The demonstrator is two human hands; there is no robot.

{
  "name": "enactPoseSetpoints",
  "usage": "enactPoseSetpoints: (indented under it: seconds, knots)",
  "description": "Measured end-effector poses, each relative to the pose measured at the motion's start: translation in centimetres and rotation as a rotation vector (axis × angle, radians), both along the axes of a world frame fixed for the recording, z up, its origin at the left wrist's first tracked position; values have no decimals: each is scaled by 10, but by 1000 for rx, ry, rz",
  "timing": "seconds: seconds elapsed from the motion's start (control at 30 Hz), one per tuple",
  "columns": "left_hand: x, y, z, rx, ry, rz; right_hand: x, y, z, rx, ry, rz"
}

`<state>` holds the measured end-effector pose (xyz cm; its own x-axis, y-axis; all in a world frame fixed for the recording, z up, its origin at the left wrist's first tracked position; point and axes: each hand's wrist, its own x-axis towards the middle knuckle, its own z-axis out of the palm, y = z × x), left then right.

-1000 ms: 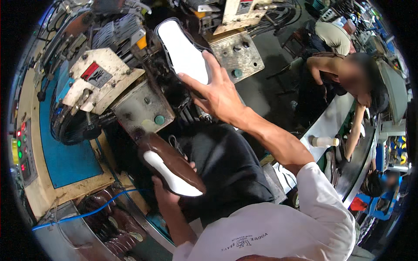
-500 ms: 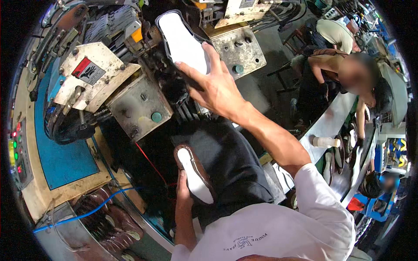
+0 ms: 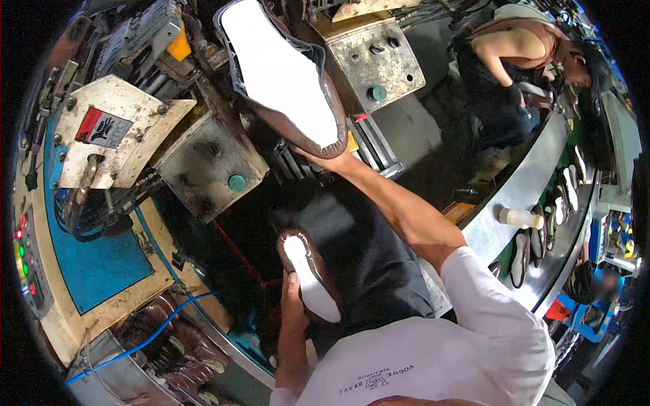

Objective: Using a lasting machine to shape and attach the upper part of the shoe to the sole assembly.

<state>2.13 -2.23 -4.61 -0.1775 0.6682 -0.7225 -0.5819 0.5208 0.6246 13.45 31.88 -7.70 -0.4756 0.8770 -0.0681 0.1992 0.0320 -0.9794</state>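
Observation:
In front of the machine, a brown shoe upper on a last shows its white insole [image 3: 274, 68] face up, with loose dark edges toward the far end. My right hand [image 3: 330, 161] is at its near, rounded end, mostly hidden beneath it, with the fingers out of sight. Lower down, beside my dark-trousered leg, my left hand [image 3: 292, 292] grips a second brown shoe [image 3: 308, 274] by its side. That one also has its white sole side up, and its edge is folded in around the near-machine end.
Metal machine boxes with green buttons [image 3: 236, 183] flank the far shoe. A blue-topped bench [image 3: 95, 264] and a rack of brown shoes [image 3: 193, 345] stand left. On the right, a metal conveyor [image 3: 521, 172] carries shoes and a white bottle [image 3: 520, 218]; a co-worker [image 3: 514, 54] bends beside it.
The far shoe appears larger and nearer, and my right hand has gone from over its near end to beneath it. My left hand keeps the second shoe almost in place. The co-worker has shifted.

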Motion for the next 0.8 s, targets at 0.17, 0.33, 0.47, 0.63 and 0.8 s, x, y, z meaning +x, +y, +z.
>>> enactPoseSetpoints:
  seconds: [0.17, 0.33, 0.47, 0.63, 0.8]
  knots:
    - [2, 6, -14, 82, -32, 181, 29, -20, -4, 34, 54, 8]
    - [6, 11, -2, -25, -34, 144, 3, 25, -25, 55, 199, -42]
    - [1, -1, -7, -96, 64, 207, 5, -10, 0, 53, 68, 21]
    - [-8, -7, -18, 132, -59, 45, 84, -7, 60, 340, -248, 349]
    - [9, 0, -5, 172, -28, 83, 62, -7, 192, 1182, -262, -1]
